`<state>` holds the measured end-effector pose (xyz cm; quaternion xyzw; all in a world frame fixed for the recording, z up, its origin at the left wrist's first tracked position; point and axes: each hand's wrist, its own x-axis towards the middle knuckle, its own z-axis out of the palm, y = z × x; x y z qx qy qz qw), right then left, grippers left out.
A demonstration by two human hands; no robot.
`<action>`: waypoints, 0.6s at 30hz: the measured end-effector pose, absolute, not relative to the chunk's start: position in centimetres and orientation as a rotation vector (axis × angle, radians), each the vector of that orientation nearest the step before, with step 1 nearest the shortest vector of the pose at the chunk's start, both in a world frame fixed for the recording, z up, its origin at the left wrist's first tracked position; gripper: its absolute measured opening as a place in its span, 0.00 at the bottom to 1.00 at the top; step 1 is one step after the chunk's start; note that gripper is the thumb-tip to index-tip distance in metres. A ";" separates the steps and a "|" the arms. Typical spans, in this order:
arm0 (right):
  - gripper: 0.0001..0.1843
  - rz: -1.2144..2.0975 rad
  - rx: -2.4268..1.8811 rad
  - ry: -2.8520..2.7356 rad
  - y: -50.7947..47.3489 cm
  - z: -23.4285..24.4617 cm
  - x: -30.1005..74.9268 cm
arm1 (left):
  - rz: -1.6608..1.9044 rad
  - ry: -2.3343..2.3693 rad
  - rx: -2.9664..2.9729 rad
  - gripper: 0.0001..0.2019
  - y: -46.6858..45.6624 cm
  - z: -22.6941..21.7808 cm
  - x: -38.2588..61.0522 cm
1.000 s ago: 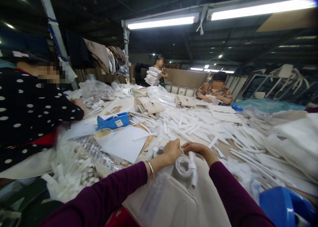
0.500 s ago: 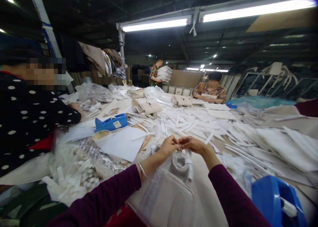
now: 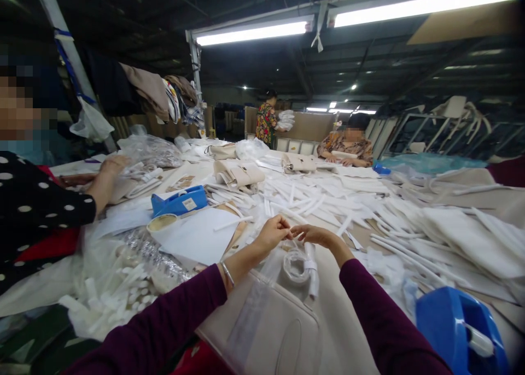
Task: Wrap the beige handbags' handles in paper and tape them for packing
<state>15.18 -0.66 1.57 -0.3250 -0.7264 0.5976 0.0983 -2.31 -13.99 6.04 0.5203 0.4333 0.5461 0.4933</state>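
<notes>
My left hand (image 3: 273,234) and my right hand (image 3: 318,236) meet fingertip to fingertip, both closed in a pinch. What they pinch is too small to make out. Just below them lies a coiled strap (image 3: 296,267) in clear wrap, bound with a white band. It rests at the top of a cream handbag (image 3: 266,315) that lies flat in front of me, with clear plastic over it. Cream sheet material (image 3: 344,320) shows to the right of the bag.
A blue tape dispenser (image 3: 180,201) stands at left beside a tape roll (image 3: 162,222); another blue dispenser (image 3: 459,331) is near right. White foam strips (image 3: 303,200) cover the middle. Cream bags (image 3: 240,174) lie farther back. A co-worker's arm (image 3: 109,181) reaches in at left.
Both hands stay together above the strap, with the left fingers shifted slightly. The left co-worker has drawn back leftward, and the standing person at the back has turned with the white bundle.
</notes>
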 end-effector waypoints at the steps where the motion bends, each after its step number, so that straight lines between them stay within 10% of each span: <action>1: 0.29 1.761 -0.976 -2.176 -0.3 1.5 15.0 | 1.324 1.051 1.256 0.07 -14.1 6.0 -2.4; 18: 0.14 1.684 -0.645 -2.646 0.3 0.6 12.1 | 1.448 0.976 1.195 0.08 -12.1 5.8 -3.3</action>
